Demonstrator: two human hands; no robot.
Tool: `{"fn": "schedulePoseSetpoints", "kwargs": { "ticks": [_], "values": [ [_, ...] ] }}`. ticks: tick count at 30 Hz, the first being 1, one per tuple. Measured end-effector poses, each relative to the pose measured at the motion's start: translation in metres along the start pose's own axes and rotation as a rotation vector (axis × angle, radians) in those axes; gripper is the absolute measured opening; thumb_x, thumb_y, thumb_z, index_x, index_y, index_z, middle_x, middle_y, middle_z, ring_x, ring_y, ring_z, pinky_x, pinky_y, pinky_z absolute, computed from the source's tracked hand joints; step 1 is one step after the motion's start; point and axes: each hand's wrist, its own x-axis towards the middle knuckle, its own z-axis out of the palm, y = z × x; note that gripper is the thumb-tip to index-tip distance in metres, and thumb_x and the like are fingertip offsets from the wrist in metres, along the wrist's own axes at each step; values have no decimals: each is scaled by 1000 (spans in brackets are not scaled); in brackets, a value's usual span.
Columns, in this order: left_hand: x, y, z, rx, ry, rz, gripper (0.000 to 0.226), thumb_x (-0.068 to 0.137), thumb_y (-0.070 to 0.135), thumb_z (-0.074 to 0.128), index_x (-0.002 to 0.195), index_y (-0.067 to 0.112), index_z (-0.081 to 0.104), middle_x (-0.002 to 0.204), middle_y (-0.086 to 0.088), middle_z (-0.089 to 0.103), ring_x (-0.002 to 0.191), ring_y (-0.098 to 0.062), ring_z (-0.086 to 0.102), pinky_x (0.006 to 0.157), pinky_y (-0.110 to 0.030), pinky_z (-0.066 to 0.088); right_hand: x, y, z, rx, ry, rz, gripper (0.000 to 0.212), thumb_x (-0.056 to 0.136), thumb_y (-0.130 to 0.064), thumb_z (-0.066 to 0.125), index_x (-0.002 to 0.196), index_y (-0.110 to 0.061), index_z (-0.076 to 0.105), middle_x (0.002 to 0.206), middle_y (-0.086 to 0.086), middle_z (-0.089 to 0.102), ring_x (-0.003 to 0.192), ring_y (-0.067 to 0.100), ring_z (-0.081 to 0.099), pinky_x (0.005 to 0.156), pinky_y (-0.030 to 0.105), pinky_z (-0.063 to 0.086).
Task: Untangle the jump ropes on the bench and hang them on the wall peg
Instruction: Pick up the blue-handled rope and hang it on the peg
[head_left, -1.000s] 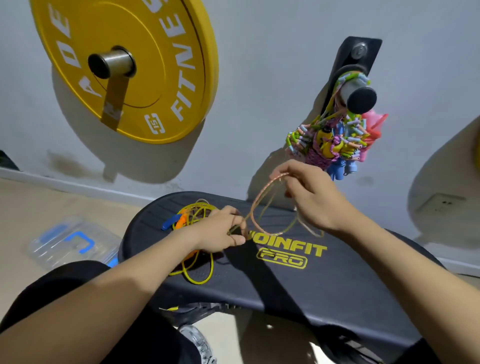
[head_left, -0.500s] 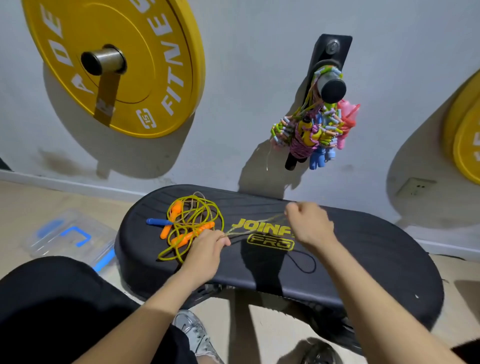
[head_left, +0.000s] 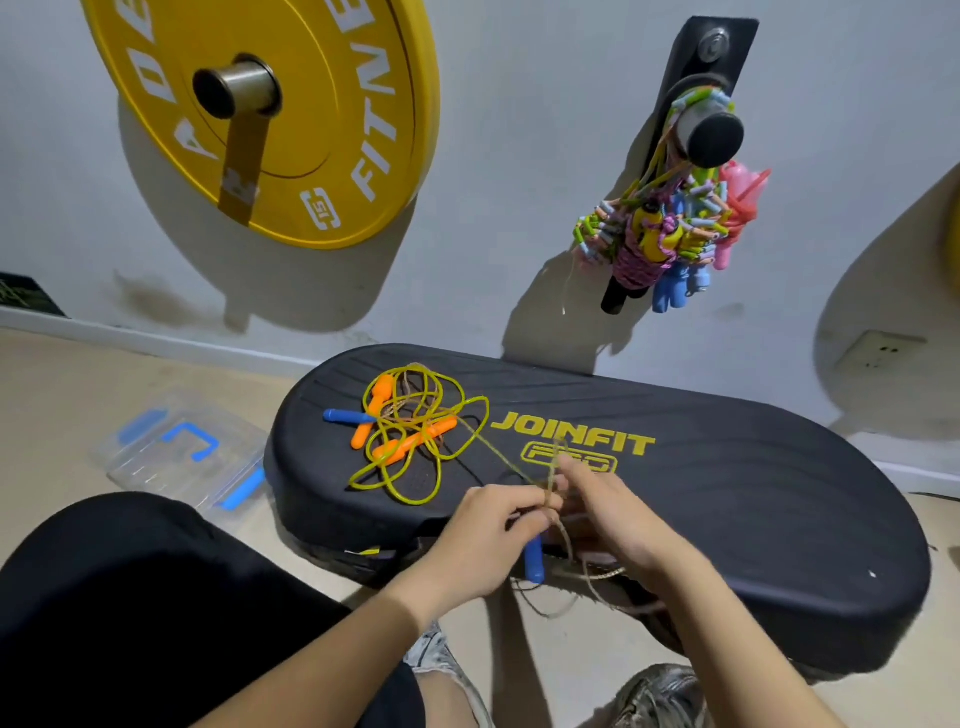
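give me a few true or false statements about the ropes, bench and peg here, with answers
1. The yellow rope lies tangled on the bench. True.
2. The wall peg is bare. False: a bundle of colourful ropes hangs from it.
3. The left hand pinches the tan rope. True.
4. The yellow rope has green handles. False: orange handles lie in its tangle.
5. A blue handle dangles below the left hand. True.
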Motion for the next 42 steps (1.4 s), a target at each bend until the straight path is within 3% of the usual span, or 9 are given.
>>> {"fn": "schedulePoseSetpoints", "kwargs": {
  "ticks": [2, 8, 13, 18, 23, 30, 34, 38, 42],
  "values": [
    [-2, 2, 3, -75, 9, -42, 12, 102, 24, 67, 97, 23, 78, 84, 13, 77, 84, 3, 74, 81, -24, 57, -3, 2, -2, 80, -206, 5, 51, 105, -56, 54, 101, -7, 70, 83, 2, 68, 68, 19, 66, 64, 30, 49],
    [1, -9, 2, 30, 149, -93, 8, 88, 36, 79, 86, 29, 80, 80, 10, 65, 65, -12, 66, 63, -41, 64, -1, -1, -3, 77, -159, -65, 61, 94, -72, 57, 110, -15, 73, 93, 0, 69, 84, 19, 58, 80, 40, 44],
    [9, -15, -8, 72, 121, -136, 27, 72, 49, 83, 74, 25, 73, 61, 9, 67, 51, -3, 56, 57, -26, 51, 1, -1, 3, -190, 28, -242, 15, 101, -28, 70, 91, -18, 75, 88, 0, 78, 88, 20, 73, 94, 50, 58],
    [14, -31, -26, 34, 103, -167, 32, 97, 13, 69, 118, 30, 52, 81, -2, 68, 70, -9, 73, 73, -38, 61, -5, -10, -11, 97, 130, -190, 24, 104, -15, 62, 82, -16, 70, 69, -2, 59, 67, 21, 74, 63, 26, 50],
    [25, -47, -37, 163, 218, -75, 74, 101, 7, 53, 155, 51, 27, 85, 11, 44, 81, -9, 51, 83, -33, 46, -30, -35, -49, 192, -19, -210, 20, 83, -24, 55, 64, -19, 61, 63, 1, 27, 55, 20, 23, 51, 27, 26],
    [33, -57, -24, 327, -62, -154, 25, 108, 32, 49, 130, 44, 53, 98, 6, 64, 94, -11, 61, 85, -42, 52, -56, -52, -64, 621, -86, -485, 25, 80, -15, 70, 59, -17, 56, 67, 3, 56, 78, 27, 68, 78, 36, 56],
    [32, -58, -23, 495, 168, -430, 17, 113, 32, 34, 116, 24, 48, 118, -8, 51, 97, -37, 60, 88, -54, 53, -46, -47, -78, 971, 363, -359, 13, 91, -12, 67, 78, -12, 69, 66, 1, 67, 88, 36, 80, 67, 33, 64],
    [28, -42, -24, 516, 137, -345, 25, 113, 37, 36, 113, 26, 58, 118, -5, 46, 91, -35, 60, 87, -52, 53, -29, -9, -86, 216, 743, -201, 25, 97, -28, 72, 82, -16, 57, 64, 3, 67, 54, 25, 71, 60, 35, 57],
    [24, -8, -7, 367, 119, -29, 20, 107, 40, 56, 107, 29, 73, 100, 8, 64, 96, -18, 63, 84, -42, 51, -18, 10, -66, -661, 455, -86, 38, 100, -45, 65, 131, -26, 55, 124, 15, 65, 115, 38, 64, 98, 49, 53]
  ]
}}
